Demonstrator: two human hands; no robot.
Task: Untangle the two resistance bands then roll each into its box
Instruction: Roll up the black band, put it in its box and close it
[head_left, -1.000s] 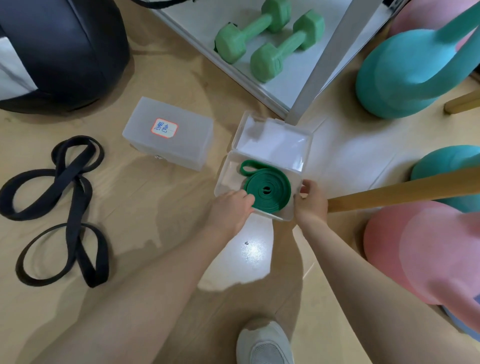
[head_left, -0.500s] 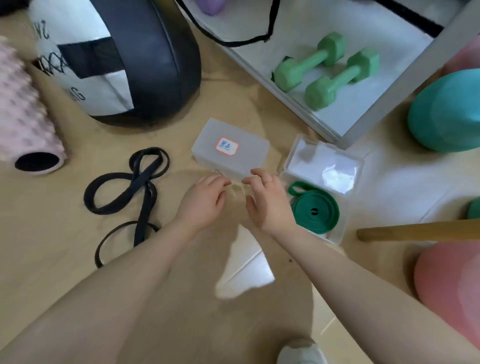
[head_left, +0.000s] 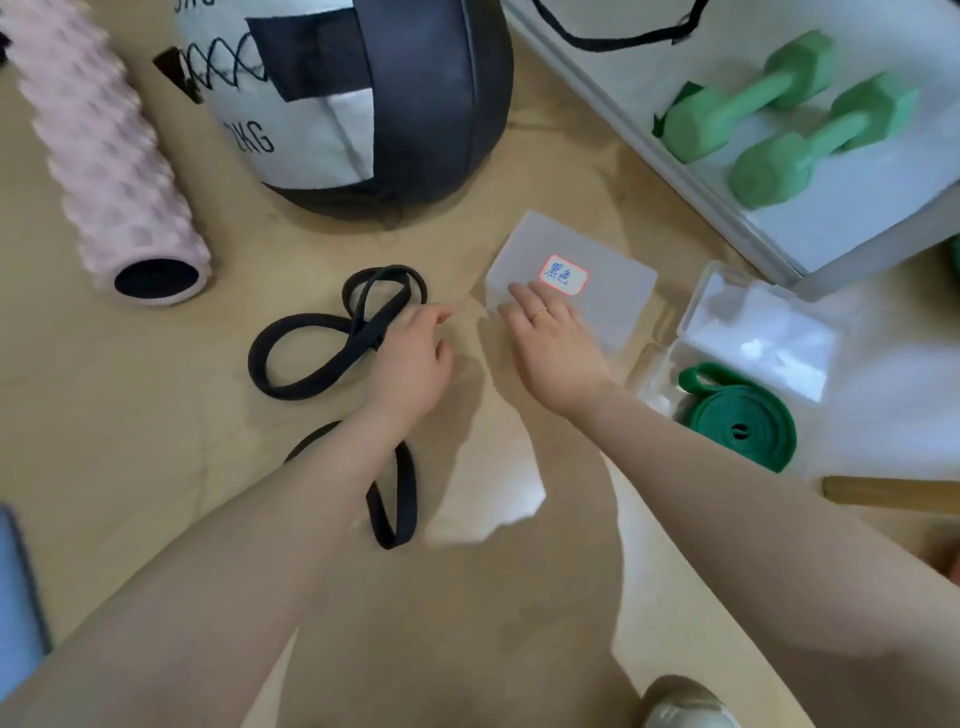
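Note:
A black resistance band (head_left: 311, 353) lies in loose loops on the wooden floor, unrolled. My left hand (head_left: 415, 358) rests over its right side with fingers apart, holding nothing that I can see. A closed translucent box with a red-framed label (head_left: 613, 291) sits to the right of the band. My right hand (head_left: 556, 343) lies flat with its fingertips on the near left part of that box. Further right, the green band (head_left: 737, 421) is rolled into a coil inside an open clear box (head_left: 753, 332) whose lid stands up.
A black-and-white medicine ball (head_left: 363, 104) sits behind the band and a pink foam roller (head_left: 104, 156) lies at the left. Two green dumbbells (head_left: 789, 114) rest on a low white shelf. A wooden stick (head_left: 893, 491) pokes in at the right. My shoe (head_left: 685, 706) shows below.
Both hands left the open box with the green coil and moved left. The left hand reached the black band; the right hand came down on the labelled box. The view swung left.

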